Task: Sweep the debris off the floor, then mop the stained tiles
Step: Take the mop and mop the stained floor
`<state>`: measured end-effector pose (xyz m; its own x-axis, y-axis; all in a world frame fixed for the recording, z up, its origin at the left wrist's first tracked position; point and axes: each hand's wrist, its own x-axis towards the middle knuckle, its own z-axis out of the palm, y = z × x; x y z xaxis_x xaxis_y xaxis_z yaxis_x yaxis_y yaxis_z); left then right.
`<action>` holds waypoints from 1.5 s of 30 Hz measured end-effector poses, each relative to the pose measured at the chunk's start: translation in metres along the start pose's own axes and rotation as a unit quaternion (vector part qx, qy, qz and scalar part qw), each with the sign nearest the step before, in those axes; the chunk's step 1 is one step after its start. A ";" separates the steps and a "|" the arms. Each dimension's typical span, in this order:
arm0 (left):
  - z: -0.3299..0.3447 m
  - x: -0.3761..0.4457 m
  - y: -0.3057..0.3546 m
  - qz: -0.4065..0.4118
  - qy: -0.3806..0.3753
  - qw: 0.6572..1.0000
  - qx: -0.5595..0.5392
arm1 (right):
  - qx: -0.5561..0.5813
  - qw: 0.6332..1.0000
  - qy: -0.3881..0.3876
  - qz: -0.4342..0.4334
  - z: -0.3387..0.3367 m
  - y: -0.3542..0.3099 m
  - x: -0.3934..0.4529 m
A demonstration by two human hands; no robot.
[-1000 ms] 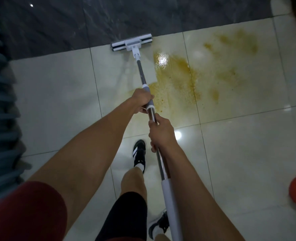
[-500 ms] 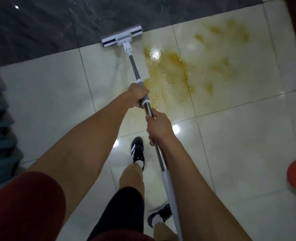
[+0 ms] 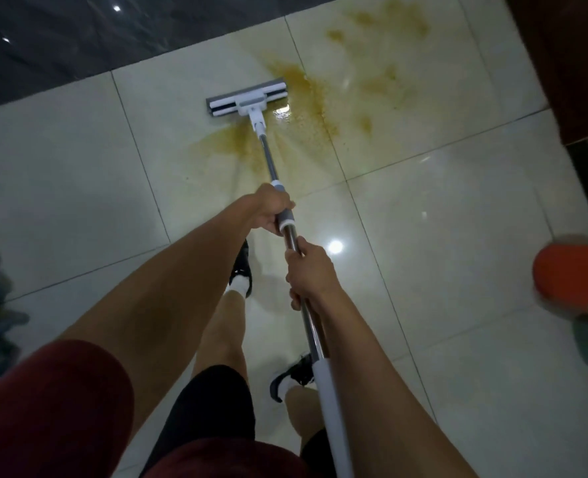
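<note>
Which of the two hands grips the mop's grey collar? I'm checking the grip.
The left hand, further down the pole toward the mop head; the right hand holds bare metal.

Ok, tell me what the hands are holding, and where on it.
Both grip the mop pole: left hand on the grey collar, right hand just below on bare metal.
</note>
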<state>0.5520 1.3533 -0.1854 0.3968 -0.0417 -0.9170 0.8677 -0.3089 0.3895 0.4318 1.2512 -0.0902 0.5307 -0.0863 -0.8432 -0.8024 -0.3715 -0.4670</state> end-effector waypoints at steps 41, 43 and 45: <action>-0.131 0.122 0.297 0.039 0.093 0.991 -0.085 | 0.114 0.993 0.022 -0.008 -0.051 -0.307 0.203; -0.129 0.121 0.297 0.033 0.090 0.993 -0.075 | 0.113 0.993 0.022 -0.007 -0.051 -0.303 0.201; -0.124 0.119 0.289 0.026 0.087 0.993 -0.072 | 0.115 0.993 0.022 -0.007 -0.050 -0.292 0.196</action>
<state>0.8872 1.3773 -0.1717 0.4779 0.1151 -0.8708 0.8730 -0.1716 0.4565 0.7836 1.2967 -0.1060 0.5496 -0.1240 -0.8262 -0.8333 -0.1520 -0.5315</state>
